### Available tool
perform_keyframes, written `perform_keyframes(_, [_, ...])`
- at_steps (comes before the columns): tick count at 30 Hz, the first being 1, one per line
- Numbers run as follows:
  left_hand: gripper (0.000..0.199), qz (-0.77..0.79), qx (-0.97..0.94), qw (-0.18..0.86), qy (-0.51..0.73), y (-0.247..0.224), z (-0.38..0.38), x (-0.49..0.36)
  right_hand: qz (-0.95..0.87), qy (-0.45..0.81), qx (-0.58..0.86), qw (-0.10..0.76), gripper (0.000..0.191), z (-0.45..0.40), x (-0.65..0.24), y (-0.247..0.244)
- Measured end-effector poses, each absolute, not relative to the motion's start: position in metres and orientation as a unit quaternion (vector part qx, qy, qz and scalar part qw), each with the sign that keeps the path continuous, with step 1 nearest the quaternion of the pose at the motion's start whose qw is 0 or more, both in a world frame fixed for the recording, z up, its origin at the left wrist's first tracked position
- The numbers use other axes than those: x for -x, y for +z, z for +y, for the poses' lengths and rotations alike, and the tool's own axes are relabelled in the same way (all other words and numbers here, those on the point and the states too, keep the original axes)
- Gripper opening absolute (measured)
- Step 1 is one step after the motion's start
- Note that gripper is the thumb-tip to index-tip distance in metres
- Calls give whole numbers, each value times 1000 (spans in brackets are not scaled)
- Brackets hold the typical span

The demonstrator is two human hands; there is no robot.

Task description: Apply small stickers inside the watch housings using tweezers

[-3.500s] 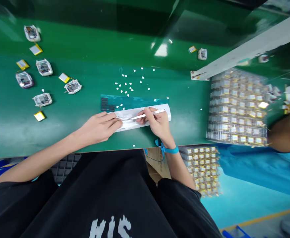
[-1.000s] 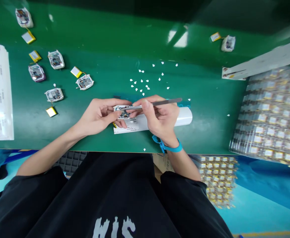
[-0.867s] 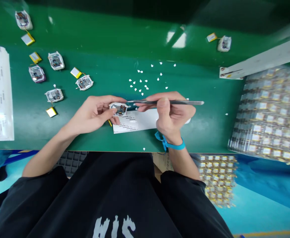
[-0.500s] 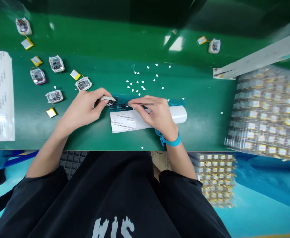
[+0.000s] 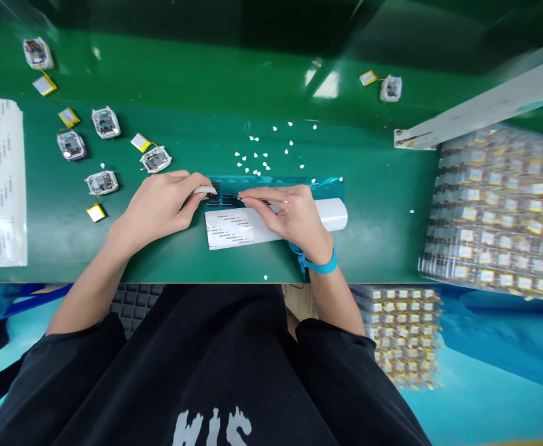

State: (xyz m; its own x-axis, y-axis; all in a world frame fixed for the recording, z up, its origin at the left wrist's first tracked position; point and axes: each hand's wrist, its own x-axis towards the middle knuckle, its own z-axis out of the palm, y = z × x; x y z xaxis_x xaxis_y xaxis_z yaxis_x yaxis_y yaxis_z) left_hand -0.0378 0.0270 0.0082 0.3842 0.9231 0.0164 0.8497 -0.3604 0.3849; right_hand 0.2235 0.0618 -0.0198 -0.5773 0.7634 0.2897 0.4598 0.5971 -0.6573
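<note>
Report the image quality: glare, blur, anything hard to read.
Head view: bright glare patches on the far part of the table, with dark reflections beyond; the tray stack at right looks smeared, its rows hard to count, with one bright glint; the tweezers in the right hand are thin, their tips too small to read.

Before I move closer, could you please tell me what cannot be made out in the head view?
In the head view:
- Device: mostly covered by the left hand.
- Tweezers in right hand: tips too small to judge.
- White sheet: cut off by the left picture edge.
- Stacked trays: contents blurred.
</note>
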Motion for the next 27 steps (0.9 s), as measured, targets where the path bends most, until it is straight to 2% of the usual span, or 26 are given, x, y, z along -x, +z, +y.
perform_keyframes(5, [37, 445, -865, 169, 159, 1, 25, 33, -853, 251, 360, 282, 22, 64, -223, -23])
perform_keyframes(11, [38, 388, -903, 111, 145, -15, 27, 28, -877, 216, 324, 281, 25, 63, -223, -34])
perform_keyframes(16, [30, 381, -902, 117, 169, -14, 27, 27, -825, 173, 381, 380, 23, 67, -226, -30])
perform_keyframes(19, [23, 383, -857, 201, 281, -4, 24, 27, -800, 161, 367, 447, 23, 67, -226, -25])
perform_keyframes(23, [17, 455, -602, 356, 551, 4, 30, 30, -793, 125, 345, 487, 32, 63, -223, -24])
perform_keyframes(25, [13, 484, -483, 436, 585, 3, 36, 33, -792, 113, 324, 504, 39, 60, -221, -23])
perform_keyframes(27, [12, 507, -398, 539, 542, 1, 41, 35, -795, 95, 309, 513, 45, 59, -218, -23])
